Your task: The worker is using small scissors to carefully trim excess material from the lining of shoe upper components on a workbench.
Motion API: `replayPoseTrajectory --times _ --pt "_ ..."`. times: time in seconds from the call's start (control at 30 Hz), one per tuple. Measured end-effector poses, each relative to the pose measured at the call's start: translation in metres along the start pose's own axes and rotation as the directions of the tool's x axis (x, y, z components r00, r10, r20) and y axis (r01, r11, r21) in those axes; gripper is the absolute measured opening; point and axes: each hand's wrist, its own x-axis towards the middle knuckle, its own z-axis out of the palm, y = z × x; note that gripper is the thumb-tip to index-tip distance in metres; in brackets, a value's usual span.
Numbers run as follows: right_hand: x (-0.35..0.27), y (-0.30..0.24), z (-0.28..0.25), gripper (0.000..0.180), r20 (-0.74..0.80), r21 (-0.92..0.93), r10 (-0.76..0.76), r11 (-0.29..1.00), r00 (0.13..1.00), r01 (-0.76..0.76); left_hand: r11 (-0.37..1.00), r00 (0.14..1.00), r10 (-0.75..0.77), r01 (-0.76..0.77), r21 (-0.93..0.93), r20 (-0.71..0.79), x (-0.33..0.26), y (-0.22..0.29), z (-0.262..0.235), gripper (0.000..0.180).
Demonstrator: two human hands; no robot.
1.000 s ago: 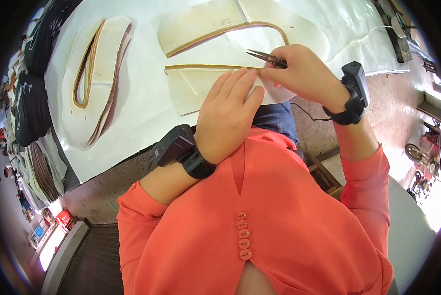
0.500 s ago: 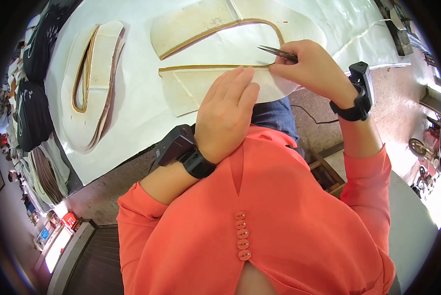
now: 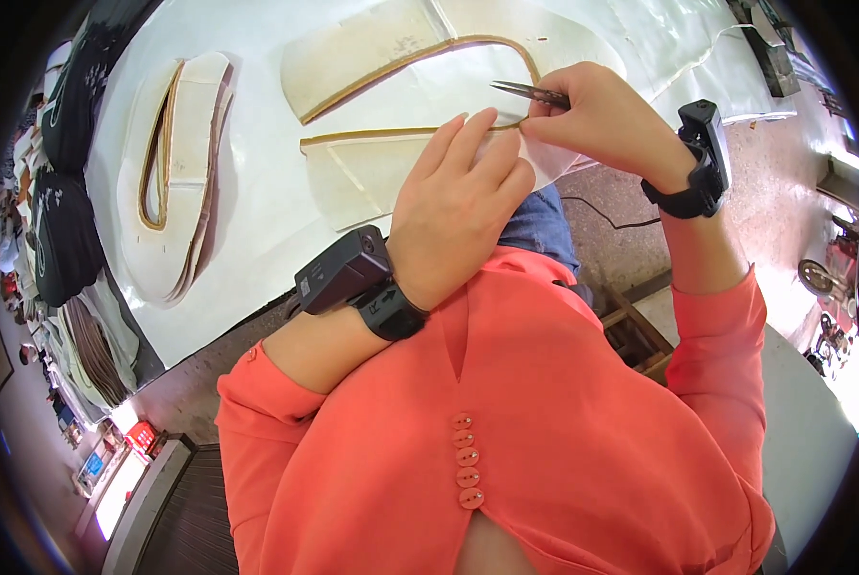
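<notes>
Their left hand (image 3: pixel 463 206) lies with its fingers a little apart on the near side of a cream U-shaped piece (image 3: pixel 358 172) with a brown edge (image 3: pixel 372 134). The piece goes under this hand and bends round beside the right hand (image 3: pixel 607 125). The right fingers curl around dark pointed snips (image 3: pixel 537 94), and the thumb is right at the brown edge. The piece lies on a white table cover (image 3: pixel 243 297). To the left is a pile of more cream pieces (image 3: pixel 192 144), with dark cloth (image 3: pixel 60 240) past it.
</notes>
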Motion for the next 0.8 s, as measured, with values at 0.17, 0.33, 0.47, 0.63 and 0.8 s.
replayPoseTrajectory --times 0.17,0.33,0.47,0.63,0.8 --pt "0.001 0.01 -0.006 0.027 0.035 0.091 -0.075 0.993 0.997 0.071 1.0 0.999 0.021 -0.021 -0.014 0.043 0.003 -0.001 -0.004 0.013" --pt "0.007 0.002 -0.016 0.022 0.098 -0.017 -0.032 0.999 0.995 0.034 0.999 0.998 0.038 -0.037 -0.019 0.052 0.008 -0.004 0.001 0.016" --pt "0.012 0.015 -0.017 0.024 0.082 0.035 -0.115 0.993 0.99 0.113 0.999 0.999 0.039 -0.039 0.004 0.038 0.01 -0.003 0.003 0.016" --pt "0.019 0.019 -0.02 0.025 0.106 0.004 -0.132 0.991 0.986 0.133 1.0 0.997 0.02 -0.019 -0.011 0.074 0.013 -0.001 0.004 0.017" --pt "0.019 0.018 -0.024 0.027 0.063 0.012 -0.171 0.985 0.983 0.171 1.0 1.0 -0.014 0.015 -0.016 0.028 0.014 0.002 0.006 0.019"
